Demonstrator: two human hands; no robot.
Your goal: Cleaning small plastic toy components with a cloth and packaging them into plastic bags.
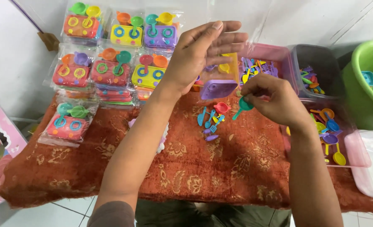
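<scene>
Altogether seven bagged toy stove sets; right hand pinches one teal ladle.

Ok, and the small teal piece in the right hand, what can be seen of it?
The small teal toy pan looks like glossy moulded plastic: a round shallow bowl with a thin straight handle running down and to the left. The right hand pinches the bowl end between its fingertips, so part of the bowl is hidden. It hangs tilted in the air above the rust-coloured patterned cloth, just right of a red toy pan lying among other loose pieces, and touches nothing but the fingers.
</scene>
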